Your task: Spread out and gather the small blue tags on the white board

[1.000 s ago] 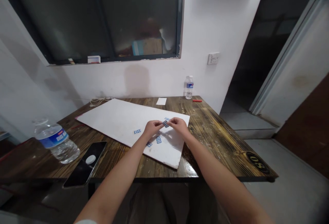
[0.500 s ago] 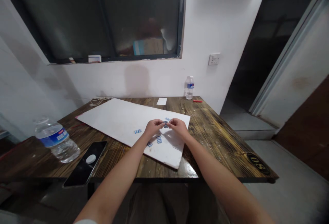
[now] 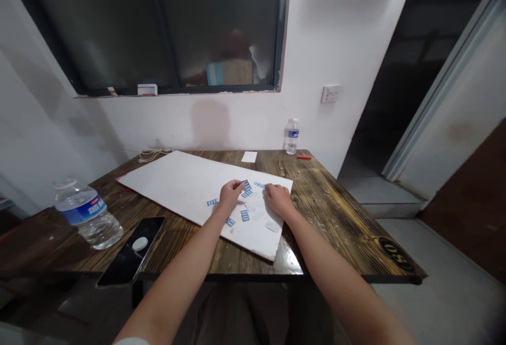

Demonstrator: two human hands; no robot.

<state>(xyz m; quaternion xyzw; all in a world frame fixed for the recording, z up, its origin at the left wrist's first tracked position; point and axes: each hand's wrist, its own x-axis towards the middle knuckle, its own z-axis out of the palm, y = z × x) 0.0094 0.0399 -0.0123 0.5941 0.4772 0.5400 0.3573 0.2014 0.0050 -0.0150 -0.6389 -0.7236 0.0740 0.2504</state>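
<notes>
My left hand (image 3: 231, 195) pinches a small blue-and-white patterned piece (image 3: 246, 183) between thumb and fingertips, just above the white board (image 3: 177, 176). Another patterned piece (image 3: 246, 193) shows right below it. To the right, my right hand (image 3: 279, 199) is over the board with its fingers bent together. Its fingertips reach the end of a blue-and-white strip (image 3: 258, 184); what they hold, if anything, is hidden. Similar pieces lie on the board: one upright-turned piece (image 3: 245, 216), one by my left wrist (image 3: 230, 222), and one farther left (image 3: 212, 202).
A large water bottle (image 3: 89, 213) and a phone (image 3: 130, 255) with a white cap (image 3: 139, 244) on it are at left. Toward the wall are a white paper (image 3: 249, 156), a small bottle (image 3: 292, 136), a red pen-like stick (image 3: 304, 157) and a cable (image 3: 152, 155).
My hands, together before around one piece, have moved apart. The left still pinches a patterned piece, slightly left and higher; the right has shifted right to the strip.
</notes>
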